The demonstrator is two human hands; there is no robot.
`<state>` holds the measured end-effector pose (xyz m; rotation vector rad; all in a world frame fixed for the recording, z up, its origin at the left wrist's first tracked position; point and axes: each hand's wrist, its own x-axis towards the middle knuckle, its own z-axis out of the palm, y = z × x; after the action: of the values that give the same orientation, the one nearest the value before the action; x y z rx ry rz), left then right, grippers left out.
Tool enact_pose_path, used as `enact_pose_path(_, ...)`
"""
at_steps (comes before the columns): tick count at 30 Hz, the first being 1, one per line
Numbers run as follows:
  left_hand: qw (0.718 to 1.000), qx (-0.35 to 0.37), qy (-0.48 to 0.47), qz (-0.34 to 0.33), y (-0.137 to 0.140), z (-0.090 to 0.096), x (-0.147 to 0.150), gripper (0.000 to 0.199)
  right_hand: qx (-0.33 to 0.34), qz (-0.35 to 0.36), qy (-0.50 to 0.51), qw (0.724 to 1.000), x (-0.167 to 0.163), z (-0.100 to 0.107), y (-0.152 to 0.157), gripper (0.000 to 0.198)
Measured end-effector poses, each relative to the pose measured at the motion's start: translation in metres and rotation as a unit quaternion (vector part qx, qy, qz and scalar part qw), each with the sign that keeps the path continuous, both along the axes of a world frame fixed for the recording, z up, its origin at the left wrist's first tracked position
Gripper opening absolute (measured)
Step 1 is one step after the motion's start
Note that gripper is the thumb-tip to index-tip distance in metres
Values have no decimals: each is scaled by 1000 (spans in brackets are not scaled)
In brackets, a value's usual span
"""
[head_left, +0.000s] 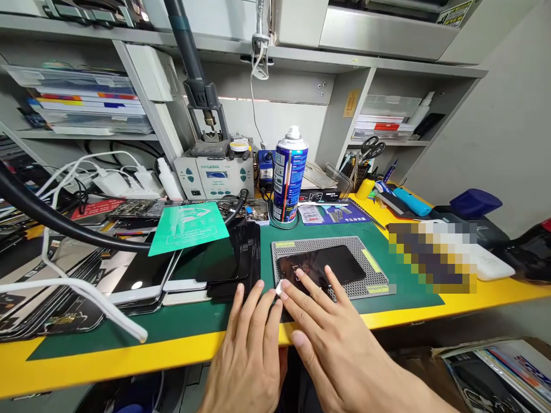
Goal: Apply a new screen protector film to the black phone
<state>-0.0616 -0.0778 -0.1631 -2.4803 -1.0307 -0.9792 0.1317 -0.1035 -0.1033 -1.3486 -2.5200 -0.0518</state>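
Note:
A black phone (333,261), glossy and face up by its look, lies at a slant on a grey perforated pad (370,287). My right hand (331,327) reaches over the near side of the phone, its fingers stretched out and apart. A small white scrap (279,288) shows at the tip of its index finger; what it is I cannot make out. My left hand (252,344) lies over the bench's front edge, left of the pad, fingers extended. Its index fingertip is close to the white scrap, and its thumb is mostly hidden.
Black phone screens (228,252) and more phone parts (138,269) are stacked left on the green mat (172,327). A blue spray can (291,178) stands behind the pad. Behind are a soldering station (215,178) and a green card (189,228). A white cable (99,310) crosses the left.

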Motion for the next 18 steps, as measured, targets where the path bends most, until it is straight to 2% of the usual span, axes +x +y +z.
enact_pose_path(3, 1000, 0, 13, -3, 1, 1, -2, 46, 35, -20, 1, 999, -4, -9, -6, 53)
enact_pose_path(8, 999, 16, 26, -12, 3, 3, -4, 46, 49, -77, -14, 996, 3, -16, -11, 56)
enact_pose_path(15, 997, 36, 51, -35, 8, 5, -2, 51, 58, -175, -36, 982, 57, -20, -20, 56)
enact_pose_path(18, 999, 18, 23, -35, 8, 0, 3, 51, 66, -209, -30, 975, 79, -21, -22, 55)
